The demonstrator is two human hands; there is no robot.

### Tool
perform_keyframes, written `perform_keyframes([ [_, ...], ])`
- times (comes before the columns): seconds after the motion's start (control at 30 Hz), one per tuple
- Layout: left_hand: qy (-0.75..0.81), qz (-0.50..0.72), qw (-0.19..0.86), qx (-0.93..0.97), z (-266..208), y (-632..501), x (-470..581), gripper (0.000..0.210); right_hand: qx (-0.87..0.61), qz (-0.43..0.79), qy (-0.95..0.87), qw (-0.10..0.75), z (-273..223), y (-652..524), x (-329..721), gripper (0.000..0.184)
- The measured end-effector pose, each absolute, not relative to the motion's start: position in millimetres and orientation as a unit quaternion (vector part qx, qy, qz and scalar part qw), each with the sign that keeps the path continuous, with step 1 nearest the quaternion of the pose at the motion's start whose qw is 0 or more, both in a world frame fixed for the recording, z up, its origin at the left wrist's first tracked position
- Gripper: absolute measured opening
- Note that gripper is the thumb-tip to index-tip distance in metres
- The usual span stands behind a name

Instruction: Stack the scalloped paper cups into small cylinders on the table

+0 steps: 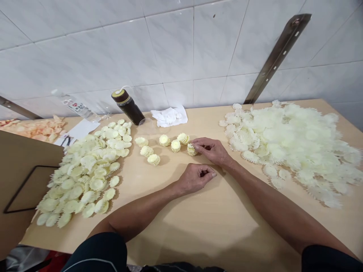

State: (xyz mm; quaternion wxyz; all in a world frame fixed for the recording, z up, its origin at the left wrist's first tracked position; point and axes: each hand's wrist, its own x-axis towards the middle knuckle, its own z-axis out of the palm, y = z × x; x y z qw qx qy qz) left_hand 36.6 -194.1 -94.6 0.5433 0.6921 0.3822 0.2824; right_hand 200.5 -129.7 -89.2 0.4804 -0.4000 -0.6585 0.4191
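right hand (211,151) is touching the right side of a pale ruffled ball (192,150) near frame centre; whether it's clamping, i'm not managing to tell remotely. the ball is lying left of it, up-frame from the farther left hand (196,177), whose thumb and fingers are sitting together.

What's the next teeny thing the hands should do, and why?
Probably the right hand should gently let go of the little yellow bundle. Its fingers are at that bundle's side, and the bundle seems to rest on the table, close to the other yellow bundles. The left hand is near, with nothing visible in it.
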Motion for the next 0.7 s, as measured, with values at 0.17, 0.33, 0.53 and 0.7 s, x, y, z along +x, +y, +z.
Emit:
perform_keyframes([
  [0.17,0.335,0.325,0.536,0.703,-100,-198,33,0.023,-0.384,0.395,-0.652,0.521,-91,-128,197,0.022],
  [0.33,0.346,0.378,0.553,0.657,-97,-198,32,0.03,-0.417,0.34,-0.618,0.574,-82,-132,194,0.019],
  [0.53,0.349,0.406,0.694,0.482,-87,-185,27,0.054,-0.43,0.293,-0.652,0.551,-58,-151,225,0.016],
  [0.7,0.309,0.386,0.776,0.392,-85,-182,30,0.071,-0.442,0.226,-0.742,0.451,-53,-200,246,0.014],
])
